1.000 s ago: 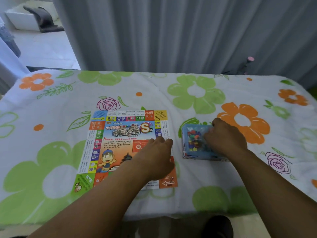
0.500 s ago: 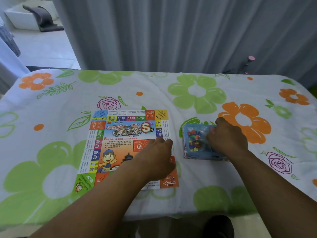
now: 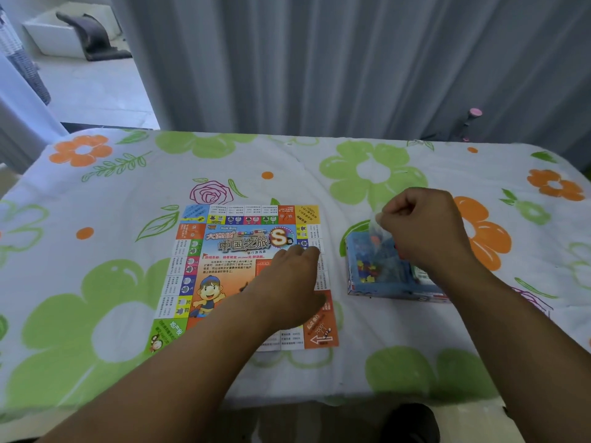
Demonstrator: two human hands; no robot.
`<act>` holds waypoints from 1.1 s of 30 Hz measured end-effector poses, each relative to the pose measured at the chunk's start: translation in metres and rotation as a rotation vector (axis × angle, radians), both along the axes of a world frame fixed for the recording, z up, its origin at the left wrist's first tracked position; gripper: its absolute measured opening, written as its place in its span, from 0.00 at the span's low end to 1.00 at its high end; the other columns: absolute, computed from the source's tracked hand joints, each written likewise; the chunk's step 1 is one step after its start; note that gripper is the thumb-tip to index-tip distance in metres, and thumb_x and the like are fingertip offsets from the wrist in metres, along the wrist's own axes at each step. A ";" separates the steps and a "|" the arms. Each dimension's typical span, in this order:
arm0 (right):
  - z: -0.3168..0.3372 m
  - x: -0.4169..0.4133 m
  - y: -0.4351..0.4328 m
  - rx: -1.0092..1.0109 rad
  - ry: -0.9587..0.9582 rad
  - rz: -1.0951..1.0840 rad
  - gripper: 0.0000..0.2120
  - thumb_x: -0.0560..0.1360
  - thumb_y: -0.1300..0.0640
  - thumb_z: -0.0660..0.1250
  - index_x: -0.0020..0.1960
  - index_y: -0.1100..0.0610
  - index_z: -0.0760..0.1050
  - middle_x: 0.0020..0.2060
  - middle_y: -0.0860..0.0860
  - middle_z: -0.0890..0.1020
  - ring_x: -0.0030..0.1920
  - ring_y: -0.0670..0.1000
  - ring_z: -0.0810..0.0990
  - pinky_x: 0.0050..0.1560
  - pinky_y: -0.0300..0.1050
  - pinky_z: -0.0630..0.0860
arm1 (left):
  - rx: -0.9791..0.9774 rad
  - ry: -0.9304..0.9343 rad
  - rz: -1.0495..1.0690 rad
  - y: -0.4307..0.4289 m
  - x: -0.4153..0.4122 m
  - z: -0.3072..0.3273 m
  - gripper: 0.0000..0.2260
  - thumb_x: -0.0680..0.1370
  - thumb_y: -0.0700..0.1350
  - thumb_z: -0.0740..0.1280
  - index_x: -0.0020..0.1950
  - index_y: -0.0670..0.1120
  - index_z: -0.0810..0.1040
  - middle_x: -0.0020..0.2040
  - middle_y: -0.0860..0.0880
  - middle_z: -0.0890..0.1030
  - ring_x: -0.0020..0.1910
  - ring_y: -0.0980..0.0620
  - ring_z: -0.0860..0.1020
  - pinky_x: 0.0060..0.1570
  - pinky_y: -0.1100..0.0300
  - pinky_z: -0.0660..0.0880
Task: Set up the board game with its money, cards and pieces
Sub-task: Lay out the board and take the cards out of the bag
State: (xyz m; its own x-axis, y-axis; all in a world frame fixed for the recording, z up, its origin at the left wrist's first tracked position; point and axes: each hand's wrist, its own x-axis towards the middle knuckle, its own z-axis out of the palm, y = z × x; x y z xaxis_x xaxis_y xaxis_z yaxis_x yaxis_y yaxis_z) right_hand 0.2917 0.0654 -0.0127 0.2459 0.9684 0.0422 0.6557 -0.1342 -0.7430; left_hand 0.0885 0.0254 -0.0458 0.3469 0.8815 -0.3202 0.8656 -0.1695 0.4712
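A colourful paper game board (image 3: 224, 263) lies flat on the flowered tablecloth (image 3: 96, 298). My left hand (image 3: 287, 282) rests palm down on the board's right half, fingers straight. To the right stands a small blue game box (image 3: 377, 276) with coloured pieces inside. My right hand (image 3: 422, 231) hovers just above the box and pinches the top of a clear plastic bag (image 3: 377, 233) holding small coloured pieces, lifted partly out of the box. My right wrist hides the box's right side.
A grey curtain (image 3: 319, 65) hangs behind the table's far edge. A dark stand with a pink knob (image 3: 473, 113) stands at the back right. Beyond the curtain on the left lies a pale floor with a white tray (image 3: 57, 36).
My right hand has risen from inside the box, pulling a clear bag of pieces up with it. My left hand has stayed on the board.
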 end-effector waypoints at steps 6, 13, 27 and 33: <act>0.021 -0.047 -0.009 -0.065 0.006 0.208 0.06 0.72 0.61 0.71 0.37 0.57 0.79 0.33 0.49 0.84 0.37 0.50 0.81 0.46 0.54 0.81 | 0.143 -0.185 0.137 -0.006 -0.017 0.012 0.48 0.71 0.56 0.77 0.81 0.48 0.50 0.77 0.49 0.61 0.77 0.48 0.59 0.73 0.55 0.60; 0.019 -0.105 -0.021 -0.305 0.235 0.439 0.05 0.75 0.62 0.70 0.40 0.61 0.77 0.32 0.55 0.85 0.27 0.44 0.77 0.28 0.39 0.71 | 0.092 -0.278 0.219 -0.015 -0.056 0.009 0.57 0.66 0.52 0.81 0.82 0.51 0.44 0.77 0.51 0.64 0.75 0.50 0.64 0.71 0.53 0.66; -0.031 -0.158 -0.030 -0.452 0.092 0.564 0.04 0.80 0.60 0.64 0.46 0.59 0.73 0.40 0.54 0.82 0.36 0.46 0.76 0.38 0.43 0.70 | -0.039 0.023 0.232 -0.038 -0.123 0.003 0.11 0.77 0.39 0.66 0.59 0.46 0.73 0.56 0.47 0.79 0.48 0.49 0.75 0.43 0.59 0.70; -0.064 -0.163 -0.037 -0.702 0.224 0.454 0.06 0.78 0.66 0.60 0.44 0.60 0.73 0.39 0.60 0.80 0.35 0.54 0.77 0.32 0.44 0.71 | -0.094 0.053 0.197 -0.038 -0.132 -0.004 0.23 0.76 0.43 0.71 0.70 0.48 0.70 0.62 0.47 0.78 0.56 0.48 0.77 0.50 0.59 0.74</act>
